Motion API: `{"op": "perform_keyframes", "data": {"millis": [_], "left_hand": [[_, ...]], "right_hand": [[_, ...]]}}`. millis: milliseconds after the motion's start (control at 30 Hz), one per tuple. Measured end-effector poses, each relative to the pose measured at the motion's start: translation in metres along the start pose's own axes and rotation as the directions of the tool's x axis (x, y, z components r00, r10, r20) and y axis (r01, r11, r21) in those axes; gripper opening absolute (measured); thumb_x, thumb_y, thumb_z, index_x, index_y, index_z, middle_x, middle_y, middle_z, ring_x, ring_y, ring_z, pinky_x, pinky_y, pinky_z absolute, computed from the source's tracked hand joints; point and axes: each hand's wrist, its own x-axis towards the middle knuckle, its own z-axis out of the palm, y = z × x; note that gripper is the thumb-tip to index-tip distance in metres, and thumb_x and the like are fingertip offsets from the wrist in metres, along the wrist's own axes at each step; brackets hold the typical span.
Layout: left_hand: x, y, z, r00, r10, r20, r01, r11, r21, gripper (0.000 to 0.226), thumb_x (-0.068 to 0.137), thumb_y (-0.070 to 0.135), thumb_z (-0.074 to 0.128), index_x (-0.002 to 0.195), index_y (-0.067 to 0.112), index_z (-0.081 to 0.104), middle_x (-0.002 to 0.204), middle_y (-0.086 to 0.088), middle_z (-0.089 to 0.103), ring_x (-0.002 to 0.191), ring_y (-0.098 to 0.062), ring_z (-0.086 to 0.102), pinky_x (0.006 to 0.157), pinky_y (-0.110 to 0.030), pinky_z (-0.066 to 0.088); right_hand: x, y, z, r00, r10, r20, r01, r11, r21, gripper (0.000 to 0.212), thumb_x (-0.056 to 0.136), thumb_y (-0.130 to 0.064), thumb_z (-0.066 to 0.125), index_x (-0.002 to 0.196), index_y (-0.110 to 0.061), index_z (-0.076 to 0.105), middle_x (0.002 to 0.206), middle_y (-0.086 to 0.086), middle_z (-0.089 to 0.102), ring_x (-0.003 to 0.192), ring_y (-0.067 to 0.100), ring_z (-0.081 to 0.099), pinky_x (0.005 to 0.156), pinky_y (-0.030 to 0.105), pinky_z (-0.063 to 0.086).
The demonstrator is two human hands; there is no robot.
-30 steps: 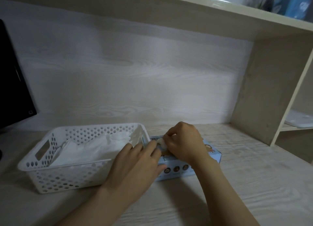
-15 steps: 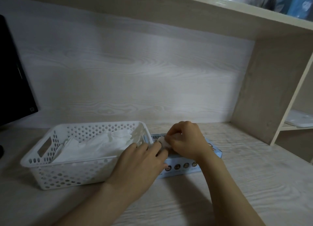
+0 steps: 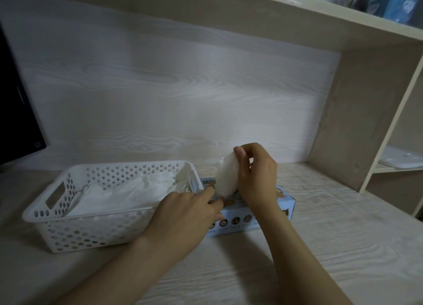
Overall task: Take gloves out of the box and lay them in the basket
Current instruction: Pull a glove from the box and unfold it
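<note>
1. The right hand [image 3: 256, 174] is raised over the box. Its thumb and curled fingers pinch a thin, milky white glove [image 3: 225, 179] near the upper edge.
2. The white glove hangs down from that grip as a smooth, rounded sheet. Its lower end reaches the top of the flat, light blue cardboard box [image 3: 277, 209]. The hands hide whether that end is free of the opening.
3. The left hand [image 3: 185, 215] grasps nothing. It lies palm down with its fingers stretched forward, and the fingertips [image 3: 212, 193] rest on the near left part of the box top.
4. The light blue cardboard box lies flat on the pale wood-grain surface [image 3: 332, 247]. A row of small round pictures runs along its front face.
5. Just left of the box stands a white perforated plastic basket [image 3: 91, 232] with a handle slot in its left end. I cannot tell whether the box and basket touch.
6. Inside the basket lies a loose heap of crumpled white gloves [image 3: 128, 192], which fills most of the floor.
7. A dark monitor [image 3: 16, 121] stands at the left edge.
8. A pale shelf board [image 3: 297, 14] runs overhead and carries blurred blue packaging [image 3: 400, 5].
9. An upright side panel [image 3: 357, 121] closes the bay on the right. Beyond it, a flat white object [image 3: 400, 160] rests on a lower shelf.
</note>
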Motion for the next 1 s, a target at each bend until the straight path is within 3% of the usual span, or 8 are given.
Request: {"op": "perform_keyframes", "data": {"millis": [133, 267, 467, 567, 633, 767, 900, 1000], "left_hand": [[-0.001, -0.001, 0.003, 1.000, 0.018, -0.012, -0.018, 1.000, 0.006, 0.018, 0.093, 0.044, 0.069, 0.099, 0.029, 0.077, 0.083, 0.006, 0.061, 0.042, -0.017, 0.055, 0.041, -0.025, 0.023], [-0.001, -0.003, 0.006, 1.000, 0.021, 0.002, -0.021, 0.999, -0.029, 0.017, 0.098, 0.045, 0.065, 0.097, 0.030, 0.074, 0.083, 0.007, 0.058, 0.045, -0.017, 0.057, 0.042, -0.024, 0.027], [-0.001, 0.002, -0.002, 0.997, -0.020, 0.074, 0.025, 0.998, -0.057, 0.033, 0.084, 0.027, 0.072, 0.116, 0.032, 0.076, 0.115, 0.007, 0.071, 0.063, -0.020, 0.067, 0.048, -0.028, 0.032], [-0.002, -0.001, -0.010, 0.998, -0.053, 0.021, 0.054, 0.997, -0.056, 0.029, 0.097, 0.040, 0.057, 0.118, 0.033, 0.076, 0.127, 0.010, 0.070, 0.090, -0.021, 0.065, 0.071, -0.037, 0.045], [-0.005, -0.005, -0.022, 0.994, -0.092, -0.060, 0.081, 0.984, -0.161, 0.035, 0.102, 0.044, 0.047, 0.104, 0.029, 0.079, 0.112, 0.012, 0.073, 0.095, -0.020, 0.058, 0.082, -0.041, 0.046], [-0.009, -0.015, -0.043, 0.909, -0.342, -0.236, 0.221, 0.879, -0.423, 0.031, 0.104, 0.035, 0.049, 0.078, 0.021, 0.061, 0.076, 0.010, 0.059, 0.079, -0.015, 0.051, 0.074, -0.037, 0.044], [-0.009, -0.022, -0.047, 0.762, -0.613, -0.209, 0.347, 0.659, -0.667, 0.019, 0.105, 0.041, 0.048, 0.098, 0.024, 0.051, 0.091, 0.011, 0.059, 0.083, -0.008, 0.060, 0.069, -0.028, 0.049], [-0.010, -0.029, -0.045, 0.742, -0.667, -0.062, 0.432, 0.548, -0.716, 0.033, 0.100, 0.046, 0.051, 0.127, 0.028, 0.051, 0.123, 0.014, 0.064, 0.103, -0.002, 0.064, 0.085, -0.029, 0.055]], "right_hand": [[0.003, -0.014, -0.009, 0.973, 0.081, -0.214, -0.049, 0.988, 0.150, 0.018, 0.108, -0.025, 0.060, 0.092, -0.020, 0.067, 0.084, -0.012, 0.068, 0.075, 0.005, 0.060, 0.064, 0.014, 0.041], [0.003, -0.033, -0.016, 0.915, 0.032, -0.402, 0.042, 0.983, 0.176, 0.016, 0.108, -0.024, 0.059, 0.094, -0.020, 0.064, 0.088, -0.012, 0.067, 0.076, 0.007, 0.060, 0.064, 0.022, 0.044], [-0.007, -0.063, -0.016, 0.889, -0.110, -0.444, 0.218, 0.955, 0.200, 0.016, 0.109, -0.018, 0.057, 0.097, -0.010, 0.065, 0.082, -0.013, 0.058, 0.067, 0.006, 0.053, 0.060, 0.021, 0.041], [-0.012, -0.068, -0.014, 0.921, -0.155, -0.357, 0.239, 0.949, 0.204, 0.015, 0.105, -0.018, 0.063, 0.095, -0.010, 0.069, 0.068, -0.013, 0.054, 0.057, 0.011, 0.049, 0.052, 0.020, 0.037], [-0.014, -0.067, -0.012, 0.941, -0.156, -0.300, 0.218, 0.958, 0.186, 0.016, 0.103, -0.022, 0.067, 0.093, -0.011, 0.073, 0.057, -0.012, 0.050, 0.050, 0.012, 0.047, 0.050, 0.017, 0.033], [-0.012, -0.064, -0.009, 0.996, -0.031, -0.084, 0.050, 0.970, 0.236, 0.019, 0.100, -0.033, 0.072, 0.090, -0.018, 0.079, 0.044, -0.009, 0.049, 0.041, 0.011, 0.041, 0.048, 0.020, 0.030], [-0.012, -0.067, -0.009, 0.956, 0.041, 0.291, -0.163, 0.898, 0.408, 0.026, 0.102, -0.032, 0.069, 0.089, -0.012, 0.080, 0.047, -0.010, 0.050, 0.045, 0.004, 0.036, 0.049, 0.022, 0.032], [-0.015, -0.077, -0.010, 0.880, 0.062, 0.471, -0.320, 0.810, 0.491, 0.024, 0.105, -0.029, 0.065, 0.105, -0.010, 0.081, 0.076, 0.010, 0.074, 0.065, 0.013, 0.060, 0.063, 0.034, 0.051]]}}
